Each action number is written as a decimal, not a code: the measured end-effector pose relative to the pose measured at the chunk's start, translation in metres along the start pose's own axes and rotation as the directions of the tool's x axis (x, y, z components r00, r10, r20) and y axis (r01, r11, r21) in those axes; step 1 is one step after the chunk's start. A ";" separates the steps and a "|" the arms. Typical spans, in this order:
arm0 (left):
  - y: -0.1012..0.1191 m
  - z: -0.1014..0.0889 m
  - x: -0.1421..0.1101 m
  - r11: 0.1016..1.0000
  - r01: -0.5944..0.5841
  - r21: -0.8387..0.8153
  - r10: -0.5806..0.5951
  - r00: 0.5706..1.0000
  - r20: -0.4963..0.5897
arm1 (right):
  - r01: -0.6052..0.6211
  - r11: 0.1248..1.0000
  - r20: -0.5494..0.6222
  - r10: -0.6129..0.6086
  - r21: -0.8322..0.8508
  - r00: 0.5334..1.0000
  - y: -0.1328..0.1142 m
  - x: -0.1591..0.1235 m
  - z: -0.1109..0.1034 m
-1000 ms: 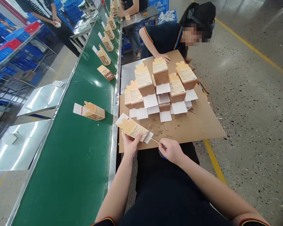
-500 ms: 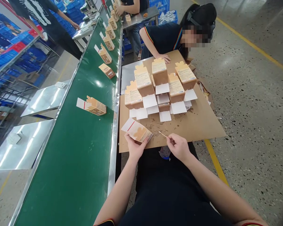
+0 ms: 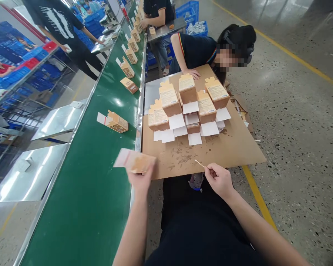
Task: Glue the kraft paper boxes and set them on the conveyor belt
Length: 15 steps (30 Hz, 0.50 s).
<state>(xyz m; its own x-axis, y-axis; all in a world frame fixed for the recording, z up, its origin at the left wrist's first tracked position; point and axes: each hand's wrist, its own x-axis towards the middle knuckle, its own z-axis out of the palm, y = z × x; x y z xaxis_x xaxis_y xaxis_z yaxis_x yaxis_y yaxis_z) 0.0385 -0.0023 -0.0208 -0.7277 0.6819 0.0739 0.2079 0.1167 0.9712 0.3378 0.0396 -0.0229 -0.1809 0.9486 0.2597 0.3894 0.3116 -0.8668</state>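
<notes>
Both hands are full. Left of the middle of the frame, the left hand [image 3: 139,181] grips a tan cardboard box [image 3: 138,161] with a white flap and a red stripe at its left end. Right of the middle, the right hand [image 3: 219,181] pinches a thin, pale stick [image 3: 199,163] between thumb and fingers, its tip poking up and to the left.

A second ago, the stick was right by the right end of the box, where a small white flap stuck out. Then the two came apart. Now the box has gone left, off the flat brown cardboard sheet [image 3: 235,149] and over the shiny metal edge [image 3: 139,138] and the long green belt [image 3: 80,199]. The box looks blurry, so it seems to be moving fast. That likely means the stick is done with this box for now. I can't tell if the box touches the belt, or if the small flap is tucked in.

Higher up on the belt, another tan box with a white flap [image 3: 118,122] lies on its own. In the upper middle, a pile of tan boxes [image 3: 169,99] sits on the sheet, just as before. Past the pile, a co-worker's hand [image 3: 193,73] still rests on the sheet.
</notes>
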 end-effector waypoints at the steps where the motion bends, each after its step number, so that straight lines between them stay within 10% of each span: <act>1: -0.001 -0.020 0.012 1.000 -0.017 0.003 0.017 0.997 -0.077 | -0.012 1.000 -0.009 0.012 -0.001 1.000 0.001 0.000 -0.002; 7: -0.023 -0.132 0.081 0.990 -0.004 0.141 0.061 0.911 -0.408 | -0.055 0.998 -0.010 0.056 0.028 0.998 0.010 0.005 -0.009; 12: -0.041 -0.145 0.069 0.987 0.087 0.138 -0.024 0.914 -0.406 | -0.034 0.999 -0.030 0.035 0.036 0.999 0.015 0.015 -0.014; 15: -0.045 -0.140 0.037 0.964 0.005 0.265 0.145 0.827 -0.542 | -0.053 0.999 -0.082 0.052 -0.011 0.995 0.020 0.012 -0.028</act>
<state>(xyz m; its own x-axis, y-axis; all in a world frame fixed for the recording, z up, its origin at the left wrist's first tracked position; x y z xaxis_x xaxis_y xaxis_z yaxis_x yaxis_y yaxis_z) -0.0895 -0.0833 -0.0298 -0.9266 0.1894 0.3249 0.3702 0.3069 0.8768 0.3688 0.0592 -0.0250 -0.0860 0.9650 0.2479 0.4085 0.2611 -0.8746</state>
